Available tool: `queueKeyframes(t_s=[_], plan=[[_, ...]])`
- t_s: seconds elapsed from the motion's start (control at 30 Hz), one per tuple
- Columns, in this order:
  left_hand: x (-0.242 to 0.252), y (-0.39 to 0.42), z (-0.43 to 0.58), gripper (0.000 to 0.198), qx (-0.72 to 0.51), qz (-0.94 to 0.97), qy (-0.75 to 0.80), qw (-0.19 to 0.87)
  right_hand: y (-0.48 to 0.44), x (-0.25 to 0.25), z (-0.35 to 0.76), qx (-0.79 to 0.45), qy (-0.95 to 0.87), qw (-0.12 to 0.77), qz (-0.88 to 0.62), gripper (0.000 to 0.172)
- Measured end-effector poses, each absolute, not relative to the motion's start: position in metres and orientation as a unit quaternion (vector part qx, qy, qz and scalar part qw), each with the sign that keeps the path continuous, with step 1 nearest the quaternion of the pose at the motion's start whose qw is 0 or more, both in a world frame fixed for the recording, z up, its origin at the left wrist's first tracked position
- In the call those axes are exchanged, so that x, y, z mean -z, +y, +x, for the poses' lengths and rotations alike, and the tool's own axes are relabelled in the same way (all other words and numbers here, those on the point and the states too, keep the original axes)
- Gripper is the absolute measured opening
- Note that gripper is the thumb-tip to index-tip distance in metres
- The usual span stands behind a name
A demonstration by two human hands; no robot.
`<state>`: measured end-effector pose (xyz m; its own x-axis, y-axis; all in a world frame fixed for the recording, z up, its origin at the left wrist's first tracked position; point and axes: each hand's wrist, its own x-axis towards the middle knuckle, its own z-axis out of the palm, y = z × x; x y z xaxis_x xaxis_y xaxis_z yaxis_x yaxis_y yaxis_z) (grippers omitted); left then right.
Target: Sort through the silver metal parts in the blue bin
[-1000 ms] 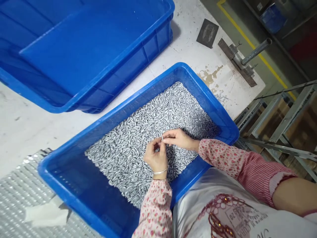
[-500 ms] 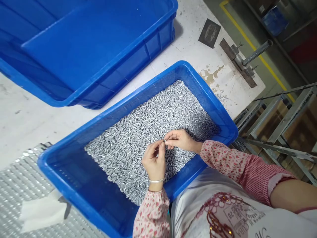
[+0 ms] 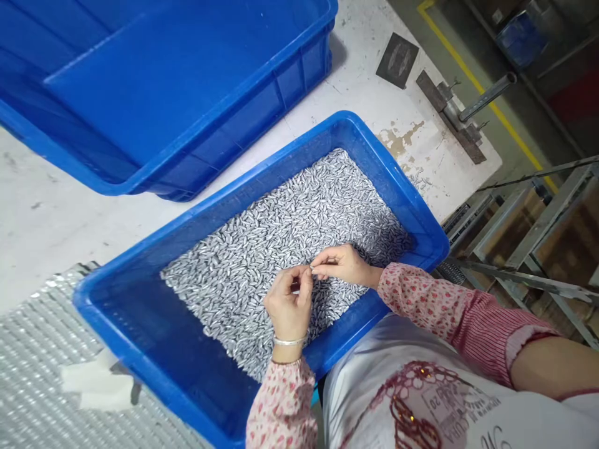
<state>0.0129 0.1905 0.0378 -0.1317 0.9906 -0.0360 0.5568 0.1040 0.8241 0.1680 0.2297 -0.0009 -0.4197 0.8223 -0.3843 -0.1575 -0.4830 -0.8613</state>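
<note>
Above a heap of small silvery metal pieces (image 3: 262,249), slim and pointed at the ends, my two hands meet fingertip to fingertip. My left hand (image 3: 289,302), with a bracelet at its wrist, has thumb and forefinger pinched together. My right hand (image 3: 345,264) pinches from the other side, its palm over the heap. Between the fingertips a sliver of one small metal piece (image 3: 312,268) shows; most of it is hidden. The heap lies in a blue plastic bin (image 3: 154,380), covering most of its floor except the near-left part.
A larger blue bin (image 3: 224,134) stands behind on the white table (image 3: 37,231). Farther right are a dark square plate (image 3: 397,60) and a metal fixture with a tube (image 3: 452,118). White scraps (image 3: 100,383) lie on ridged silvery material (image 3: 37,343) at left. Metal racks (image 3: 538,249) stand at right.
My left hand and sleeve have shifted slightly left, with the fingertips still meeting. My right hand has hardly moved. The view has shifted a little.
</note>
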Motion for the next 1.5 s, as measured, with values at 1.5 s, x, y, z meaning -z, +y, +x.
queueKeyframes(t_s=[1.5], plan=[[-0.003,0.165,0.011,0.023,-0.344,0.461,0.696,0.430,0.243,0.004,0.171,-0.874,-0.288,0.168,-0.354,0.032]])
